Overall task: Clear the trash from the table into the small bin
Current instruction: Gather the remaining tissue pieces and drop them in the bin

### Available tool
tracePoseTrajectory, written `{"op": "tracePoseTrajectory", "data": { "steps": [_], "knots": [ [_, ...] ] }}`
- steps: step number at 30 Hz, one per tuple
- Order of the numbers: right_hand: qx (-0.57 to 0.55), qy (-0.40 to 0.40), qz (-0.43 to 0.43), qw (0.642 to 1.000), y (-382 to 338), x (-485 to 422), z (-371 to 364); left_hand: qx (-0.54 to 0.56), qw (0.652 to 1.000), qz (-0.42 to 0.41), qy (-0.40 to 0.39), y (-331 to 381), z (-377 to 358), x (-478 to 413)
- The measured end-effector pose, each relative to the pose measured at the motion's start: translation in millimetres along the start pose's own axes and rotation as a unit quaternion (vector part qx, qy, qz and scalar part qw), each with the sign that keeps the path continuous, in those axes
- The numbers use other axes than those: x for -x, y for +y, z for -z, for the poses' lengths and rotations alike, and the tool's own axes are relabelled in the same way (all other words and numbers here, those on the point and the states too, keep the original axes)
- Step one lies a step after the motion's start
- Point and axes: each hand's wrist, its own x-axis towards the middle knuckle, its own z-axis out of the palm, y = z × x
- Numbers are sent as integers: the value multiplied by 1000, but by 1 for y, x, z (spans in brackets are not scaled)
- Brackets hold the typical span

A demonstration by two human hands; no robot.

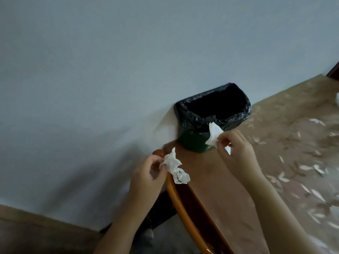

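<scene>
A small green bin (194,142) lined with a black bag (212,105) stands on the table corner against the wall. My right hand (236,153) pinches a crumpled white tissue (214,133) just in front of the bin's near rim. My left hand (148,173) holds another crumpled white tissue with dark marks (175,168) over the table's left edge, lower and to the left of the bin. The bin's inside is dark and I cannot see what lies in it.
The table (211,180) wears a beige flower-patterned cloth (297,143) and has an orange wooden edge (181,204). A pale wall (91,70) runs behind the bin. A white scrap (337,97) shows at the far right edge. Floor lies at lower left.
</scene>
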Motion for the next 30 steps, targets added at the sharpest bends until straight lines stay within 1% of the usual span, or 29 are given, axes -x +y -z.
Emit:
{"op": "tracePoseTrajectory", "data": {
  "steps": [2, 7, 9, 11, 12, 16, 20, 25, 28, 30],
  "knots": [
    [25, -9, 4, 1000, 5, -23, -1, 5, 1000, -10, -8, -1, -4, -16],
    [62, 3, 17, 998, 12, -90, -9, 11, 999, -47, -24, -1, 2, -71],
    [75, -10, -12, 997, 18, -114, -16, 9, 997, -68, -29, 0, 3, -94],
    [101, -33, -61, 992, 26, -126, -23, 8, 995, -91, -36, 2, 2, -114],
    [106, -30, -84, 990, 29, -127, -25, 10, 994, -100, -44, 3, 0, -124],
    [122, 35, -132, 983, 31, -110, -27, 22, 990, -121, -73, 5, -15, -155],
    [152, 68, -182, 969, 26, -79, -24, 31, 984, -141, -102, 11, -39, -181],
    [196, 84, -199, 956, 17, -47, -17, 30, 976, -167, -137, 24, -76, -213],
    [190, 89, -247, 946, 17, -30, -14, 18, 972, -174, -159, 31, -98, -231],
    [192, 100, -263, 940, 19, -19, -13, 9, 969, -182, -167, 34, -109, -241]
  ]
}}
